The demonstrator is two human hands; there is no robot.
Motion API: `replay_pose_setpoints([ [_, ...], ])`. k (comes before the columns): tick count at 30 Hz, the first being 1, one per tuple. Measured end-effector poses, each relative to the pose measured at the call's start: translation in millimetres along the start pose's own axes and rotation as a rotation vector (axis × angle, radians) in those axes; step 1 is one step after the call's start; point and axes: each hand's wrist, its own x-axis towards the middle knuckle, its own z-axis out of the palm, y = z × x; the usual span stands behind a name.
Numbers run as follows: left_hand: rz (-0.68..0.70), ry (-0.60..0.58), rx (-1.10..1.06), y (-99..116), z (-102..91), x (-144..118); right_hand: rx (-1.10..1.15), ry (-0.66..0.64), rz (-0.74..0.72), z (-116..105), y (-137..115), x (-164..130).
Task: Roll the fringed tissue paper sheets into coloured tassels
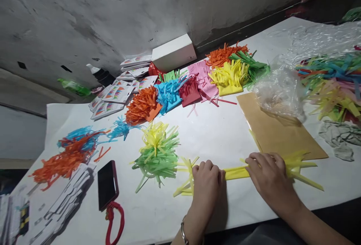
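Head view: nearest, the left hand is curled into a loose fist, pressing down on one end of a yellow fringed paper strip that lies flat on the white tabletop. The right hand, fingers bent and close together, presses the strip's other end, where the fringe fans out. Left of the strip lies a green and yellow tassel, and further left a black phone. Just behind the strip sits a brown card sheet. Well beyond the strip, a row of coloured fringed paper stacks stretches before a white box.
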Motion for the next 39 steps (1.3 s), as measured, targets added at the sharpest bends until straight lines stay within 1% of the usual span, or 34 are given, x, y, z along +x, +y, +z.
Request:
replay_pose_setpoints([
  [3, -0.001, -0.007, 0.001, -0.6, -0.6, 0.1, 0.126, 0.003, -0.180, 3.3, -6.1, -0.9],
  [5, -0.022, 0.003, 0.001, -0.8, -1.9, -2.6, 0.164, -0.014, -0.248, 6.5, -8.7, -1.9],
  [7, -0.021, 0.072, -0.037, 0.0, -4.0, -7.1, 0.172, -0.015, -0.247, 8.0, -8.9, -2.7],
  [8, 0.008, 0.119, -0.071, 0.9, -5.0, -9.8, 0.181, -0.013, -0.241, 7.8, -8.4, -2.9],
  [10, 0.111, 0.201, -0.147, 3.2, -5.9, -15.0, 0.206, -0.006, -0.230, 6.2, -7.9, -3.1],
  [11, 0.167, 0.222, -0.177, 4.4, -5.4, -17.3, 0.217, -0.004, -0.229, 5.4, -8.3, -3.0],
  [14, 0.258, 0.220, -0.208, 6.4, -0.2, -21.9, 0.222, -0.011, -0.245, 5.5, -12.5, -3.0],
  [17, 0.273, 0.195, -0.214, 2.6, 6.9, -24.0, 0.215, -0.029, -0.277, 7.5, -13.3, -6.2],
  [19, 0.272, 0.190, -0.231, -2.2, 9.5, -25.7, 0.222, -0.030, -0.283, 6.6, -6.8, -11.6],
  [22, 0.269, 0.211, -0.282, -7.5, 7.9, -30.0, 0.226, -0.009, -0.235, 0.7, 11.4, -22.0],
  [24, 0.252, 0.209, -0.306, -7.0, 3.4, -33.5, 0.234, -0.011, -0.197, -4.0, 22.3, -27.1],
  [26, 0.222, 0.181, -0.324, -3.2, -2.1, -36.3, 0.242, -0.024, -0.163, -7.1, 27.1, -28.7],
  [29, 0.133, 0.156, -0.362, 5.6, -7.4, -38.5, 0.199, -0.042, -0.095, -7.6, 22.8, -24.8],
  [32, -0.012, 0.161, -0.377, 12.8, -7.1, -38.9, 0.127, -0.055, -0.036, -5.2, 15.0, -17.7],
  [34, -0.091, 0.144, -0.376, 15.1, -5.9, -38.1, 0.100, -0.058, -0.004, -4.1, 12.7, -13.6],
  [36, -0.135, 0.092, -0.370, 15.5, -5.9, -36.1, 0.089, -0.060, 0.022, -4.6, 12.5, -11.2],
  [39, -0.162, -0.020, -0.338, 14.5, -9.5, -30.7, 0.090, -0.048, 0.049, -7.4, 12.3, -10.4],
])
